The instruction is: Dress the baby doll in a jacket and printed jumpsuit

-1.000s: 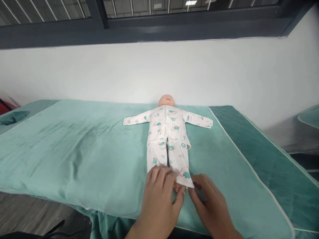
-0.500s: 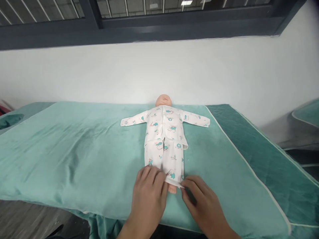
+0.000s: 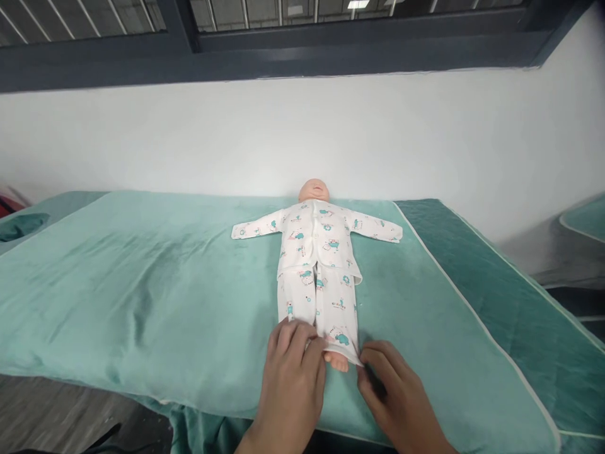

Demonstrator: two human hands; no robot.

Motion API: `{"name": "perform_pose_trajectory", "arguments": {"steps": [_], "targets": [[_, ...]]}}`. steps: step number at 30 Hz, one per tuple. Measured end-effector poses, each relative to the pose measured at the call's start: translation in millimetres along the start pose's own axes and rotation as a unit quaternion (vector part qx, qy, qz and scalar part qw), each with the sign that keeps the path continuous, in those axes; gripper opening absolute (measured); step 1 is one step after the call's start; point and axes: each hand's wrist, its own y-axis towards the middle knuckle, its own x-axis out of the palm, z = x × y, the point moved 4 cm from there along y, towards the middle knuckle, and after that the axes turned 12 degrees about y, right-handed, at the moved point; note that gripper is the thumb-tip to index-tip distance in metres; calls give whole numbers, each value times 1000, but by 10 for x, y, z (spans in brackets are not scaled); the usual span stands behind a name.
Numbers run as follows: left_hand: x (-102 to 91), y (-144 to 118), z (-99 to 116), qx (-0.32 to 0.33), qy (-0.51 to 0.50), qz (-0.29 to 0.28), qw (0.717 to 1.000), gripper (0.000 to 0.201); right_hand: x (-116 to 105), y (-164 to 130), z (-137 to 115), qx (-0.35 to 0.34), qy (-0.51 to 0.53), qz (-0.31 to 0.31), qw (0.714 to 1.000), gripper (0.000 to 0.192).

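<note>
A baby doll [image 3: 314,189] lies on its back with both arms stretched out sideways. It wears a white printed jacket [image 3: 316,234] and matching trousers [image 3: 336,309]. My right hand [image 3: 399,394] pinches the outer corner of the trouser cuff on the right-hand leg. My left hand [image 3: 293,378] has its fingers curled down on the trousers at the inner side of that cuff and covers the lower part of the other leg. Between my hands a bare doll foot [image 3: 336,360] sticks out below the hem.
A light green blanket [image 3: 155,284] spreads under the doll, with a darker green cover [image 3: 510,284] to the right. Behind it rise a white wall [image 3: 265,135] and a dark window frame [image 3: 359,53] with bars. Grey floor [image 3: 70,410] shows at the lower left.
The right-hand trouser cuff has been drawn slightly toward me and to the right, and more of the foot shows. Both hands keep their grip; the whole view has shifted a little.
</note>
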Motion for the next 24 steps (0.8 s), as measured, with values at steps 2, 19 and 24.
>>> {"name": "perform_pose_trajectory", "arguments": {"steps": [2, 19, 24], "targets": [[2, -44, -13, 5, -19, 14, 1000, 25, 9, -22, 25, -1, -2, -2, 1000, 10], [29, -382, -245, 5, -86, 75, 994, 26, -78, 62, 221, 123, 138, -8, 983, 18], [-102, -599, -478, 18, -39, 105, 994, 28, -161, 23, 196, 159, 155, 40, 974, 28]]}}
